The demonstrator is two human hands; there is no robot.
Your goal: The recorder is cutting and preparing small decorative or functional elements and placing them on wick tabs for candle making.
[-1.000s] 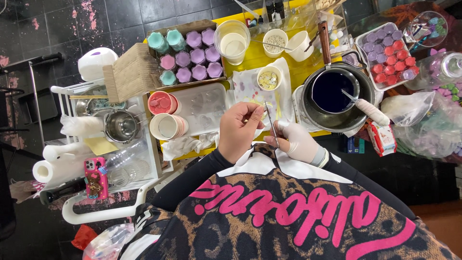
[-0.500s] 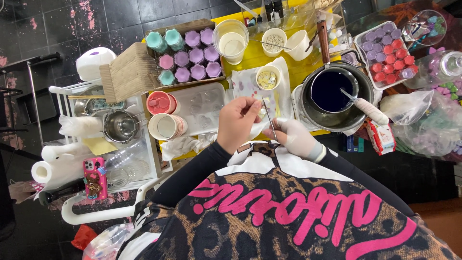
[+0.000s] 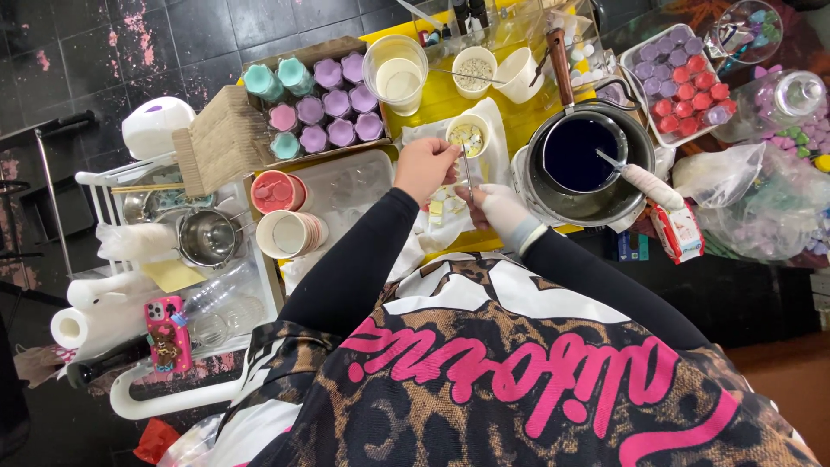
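My bare left hand (image 3: 424,169) is curled, its fingertips pinched against the near rim of a small white cup (image 3: 468,136) with pale bits inside. My right hand (image 3: 500,207), in a white glove, grips a thin metal tool (image 3: 467,169) whose tip points up into that cup. Both hands hover over a crumpled white paper towel (image 3: 497,156) on the yellow table (image 3: 441,99). Small pale pieces lie on the towel under my hands.
A pot of dark blue liquid (image 3: 579,156) with a stirrer stands right of my hands. At the back left, a cardboard box holds purple and teal moulds (image 3: 333,104), with a clear cup (image 3: 396,73) beside it. Red-rimmed cups (image 3: 285,212), a white trolley (image 3: 173,251) and a pink phone (image 3: 166,333) are at left.
Both arms have stretched further away from my body. My hands and the thin tool have moved up to the small white cup.
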